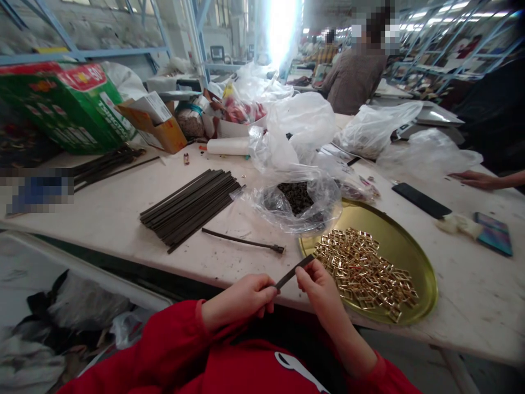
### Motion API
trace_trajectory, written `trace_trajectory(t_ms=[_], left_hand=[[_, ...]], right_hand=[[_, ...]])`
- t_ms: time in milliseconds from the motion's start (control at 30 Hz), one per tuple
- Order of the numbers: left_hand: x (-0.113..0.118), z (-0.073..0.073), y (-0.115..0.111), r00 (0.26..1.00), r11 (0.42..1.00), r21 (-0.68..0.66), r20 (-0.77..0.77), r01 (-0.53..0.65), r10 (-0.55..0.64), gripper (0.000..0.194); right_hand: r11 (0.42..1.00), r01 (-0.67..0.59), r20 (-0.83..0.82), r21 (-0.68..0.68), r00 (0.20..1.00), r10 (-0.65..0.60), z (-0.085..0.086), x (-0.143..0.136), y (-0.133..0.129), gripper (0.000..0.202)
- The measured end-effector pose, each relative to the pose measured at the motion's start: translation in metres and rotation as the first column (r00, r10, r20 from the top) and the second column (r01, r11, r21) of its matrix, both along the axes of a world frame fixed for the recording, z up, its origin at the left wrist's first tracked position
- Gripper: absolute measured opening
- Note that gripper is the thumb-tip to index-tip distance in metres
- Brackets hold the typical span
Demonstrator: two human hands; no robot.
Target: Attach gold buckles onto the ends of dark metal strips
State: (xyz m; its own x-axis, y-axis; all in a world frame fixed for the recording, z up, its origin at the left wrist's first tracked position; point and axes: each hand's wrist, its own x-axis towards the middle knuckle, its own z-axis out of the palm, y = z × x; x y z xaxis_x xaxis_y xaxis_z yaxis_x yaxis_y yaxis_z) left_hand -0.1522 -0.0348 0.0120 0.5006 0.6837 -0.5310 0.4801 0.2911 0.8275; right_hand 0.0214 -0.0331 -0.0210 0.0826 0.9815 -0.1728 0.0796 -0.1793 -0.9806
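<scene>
A dark strap (290, 275) is stretched between my two hands above the table's front edge. My left hand (250, 298) pinches its lower left part, and my right hand (315, 282) grips it close to its upper right end. Just beyond them lies a single strap (241, 239) with a small dark piece at its right end. Many dark straps (191, 207) lie side by side in a pile to the left. Gold metal buckles (365, 268) are heaped on a gold oval tray (426, 284) at the right. An open plastic bag (262, 205) holds small dark pieces (296, 197).
A black phone (422, 201) and another phone (494, 234) lie at the right, near another person's hand (478, 179). Plastic bags (303, 117), a white roll (227, 146), an orange box (170, 134) and a green package (69, 109) stand along the back. A person (355, 79) is farther off.
</scene>
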Motion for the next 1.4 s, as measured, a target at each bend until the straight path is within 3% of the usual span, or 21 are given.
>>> trace_trajectory(t_ms=[167,300,867,933,1000,1133,1233,1400], left_hand=[[0.006,0.001,0.006,1.0,0.999,0.039,0.022,-0.013,0.012,0.021],[0.0,-0.001,0.006,0.998,1.0,0.02,0.059,-0.01,0.009,0.018],[-0.007,-0.015,-0.002,0.986,0.997,-0.073,0.164,-0.013,0.025,0.034],[-0.006,-0.016,-0.003,0.991,1.0,-0.027,0.136,0.004,0.0,0.035],[-0.005,-0.017,-0.004,0.997,0.991,0.136,0.069,0.013,-0.022,0.034],[-0.004,-0.017,-0.004,0.976,0.83,0.545,-0.218,0.115,0.008,0.033],[-0.004,-0.018,-0.005,0.951,0.779,0.603,-0.307,0.172,0.028,0.035],[-0.005,-0.017,-0.008,0.968,0.789,0.602,-0.247,0.118,0.044,0.03]], right_hand=[[0.994,0.032,-0.247,-0.102,0.967,-0.057,-0.001,0.005,0.0,0.022],[0.981,0.008,-0.347,-0.195,0.935,-0.077,-0.004,0.005,-0.001,0.027],[0.97,0.006,-0.359,-0.243,0.928,-0.096,-0.004,-0.001,-0.008,0.032],[0.971,-0.007,-0.37,-0.239,0.925,-0.084,-0.005,-0.004,-0.011,0.032],[0.972,-0.037,-0.385,-0.23,0.921,-0.056,-0.004,-0.007,-0.015,0.031],[0.971,-0.039,-0.45,-0.237,0.89,-0.074,-0.005,-0.009,-0.021,0.036],[0.974,-0.025,-0.474,-0.226,0.876,-0.087,-0.006,-0.007,-0.022,0.037],[0.974,-0.011,-0.487,-0.225,0.867,-0.102,-0.008,-0.007,-0.023,0.034]])
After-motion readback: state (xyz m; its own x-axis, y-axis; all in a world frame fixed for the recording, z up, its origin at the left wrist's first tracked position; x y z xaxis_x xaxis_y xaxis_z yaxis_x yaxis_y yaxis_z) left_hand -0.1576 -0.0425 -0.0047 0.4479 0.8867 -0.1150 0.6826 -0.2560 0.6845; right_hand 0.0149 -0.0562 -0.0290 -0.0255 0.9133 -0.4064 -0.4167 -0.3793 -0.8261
